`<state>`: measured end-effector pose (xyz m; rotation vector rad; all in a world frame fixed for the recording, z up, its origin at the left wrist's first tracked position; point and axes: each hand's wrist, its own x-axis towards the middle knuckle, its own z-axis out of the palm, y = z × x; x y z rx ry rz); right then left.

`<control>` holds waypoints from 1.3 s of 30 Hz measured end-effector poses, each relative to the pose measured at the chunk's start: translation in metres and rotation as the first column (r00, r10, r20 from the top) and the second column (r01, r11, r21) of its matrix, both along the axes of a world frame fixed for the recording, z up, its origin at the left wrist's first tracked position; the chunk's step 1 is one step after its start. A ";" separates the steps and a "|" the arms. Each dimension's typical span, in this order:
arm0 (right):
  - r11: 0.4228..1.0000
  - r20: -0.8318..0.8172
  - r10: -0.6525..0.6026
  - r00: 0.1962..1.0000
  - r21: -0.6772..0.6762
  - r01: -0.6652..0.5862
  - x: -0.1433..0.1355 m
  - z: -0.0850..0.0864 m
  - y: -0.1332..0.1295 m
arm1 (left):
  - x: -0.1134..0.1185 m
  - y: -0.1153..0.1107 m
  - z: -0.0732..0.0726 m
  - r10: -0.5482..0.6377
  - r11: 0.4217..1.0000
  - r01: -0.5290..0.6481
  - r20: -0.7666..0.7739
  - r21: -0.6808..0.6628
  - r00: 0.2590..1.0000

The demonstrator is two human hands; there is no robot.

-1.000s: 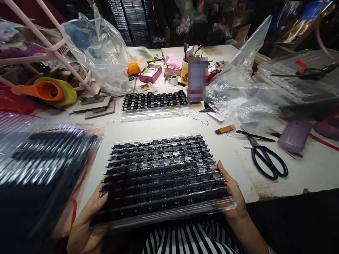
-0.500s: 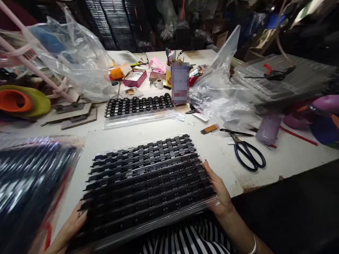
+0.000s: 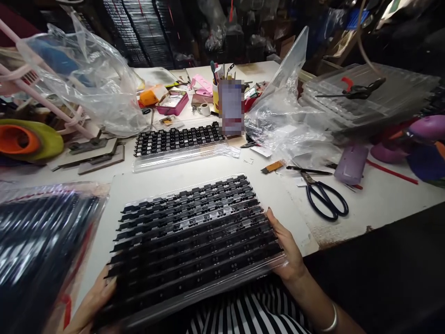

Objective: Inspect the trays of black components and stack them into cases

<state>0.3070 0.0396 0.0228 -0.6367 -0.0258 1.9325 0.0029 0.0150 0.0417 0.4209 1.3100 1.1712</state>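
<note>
A clear plastic tray with rows of black parts [image 3: 194, 241] is held up between my two hands, over the table's front edge. My left hand [image 3: 92, 297] grips its near left side, the fingers partly hidden beneath it. On the right side, my right hand [image 3: 287, 248] holds the edge, its thumb along the rim and the other fingers out of sight below. Behind it, a second clear tray of black parts [image 3: 179, 139] lies on the white table [image 3: 264, 190].
Dark wrapped parts [image 3: 38, 241] lie at the left. Dark-handled scissors [image 3: 327, 199], an orange cutter [image 3: 273, 167] and a purple bottle [image 3: 351, 164] are at the right. Plastic bags [image 3: 100, 79], a pen cup [image 3: 215, 97] and stacked clear trays [image 3: 361, 97] stand farther back.
The view has shifted slightly, so the background items sit a little farther left. The held tray and both hands keep nearly the same position.
</note>
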 end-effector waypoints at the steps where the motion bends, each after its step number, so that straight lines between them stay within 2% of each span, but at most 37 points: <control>1: 1.000 0.002 0.008 1.000 -0.002 -0.008 0.001 0.000 0.000 | 0.000 0.001 -0.002 0.048 0.998 -0.048 0.016 -0.028 0.999; 5: 1.000 0.009 -0.001 1.000 -0.031 0.001 0.004 -0.003 -0.002 | -0.002 0.005 -0.010 0.174 0.983 -0.173 0.012 -0.064 0.985; 11: 0.977 0.023 -0.192 0.981 -0.092 0.194 0.004 -0.006 -0.006 | -0.004 0.007 -0.019 0.189 0.982 -0.190 0.098 -0.005 0.977; 14: 0.949 0.045 -0.279 0.959 -0.138 0.283 0.001 -0.005 -0.008 | -0.009 0.004 -0.025 0.219 0.972 -0.234 0.289 0.019 0.932; 17: 0.929 0.057 -0.311 0.949 -0.193 0.316 -0.003 -0.002 -0.008 | -0.015 -0.002 -0.028 0.128 0.959 -0.240 0.528 0.149 0.839; 19: 0.933 0.054 -0.280 0.958 -0.220 0.285 -0.006 0.001 -0.007 | -0.016 -0.006 -0.027 0.085 0.938 -0.261 0.580 0.228 0.810; 22: 0.934 0.027 -0.247 0.969 -0.259 0.245 -0.007 0.001 -0.007 | -0.014 -0.007 -0.023 0.109 0.937 -0.262 0.516 0.232 0.850; 27: 0.922 0.013 -0.239 0.971 -0.312 0.231 -0.003 -0.007 -0.006 | -0.011 -0.007 -0.021 0.045 0.970 -0.135 0.396 0.202 0.917; 32: 0.957 0.107 -0.175 0.979 -0.215 0.195 0.000 -0.014 -0.007 | -0.013 -0.012 -0.027 0.012 0.964 -0.109 0.369 0.243 0.929; 39: 0.981 0.312 -0.131 0.941 -0.097 0.169 -0.003 -0.014 -0.007 | -0.016 -0.013 -0.029 0.035 0.968 -0.114 0.329 0.224 0.944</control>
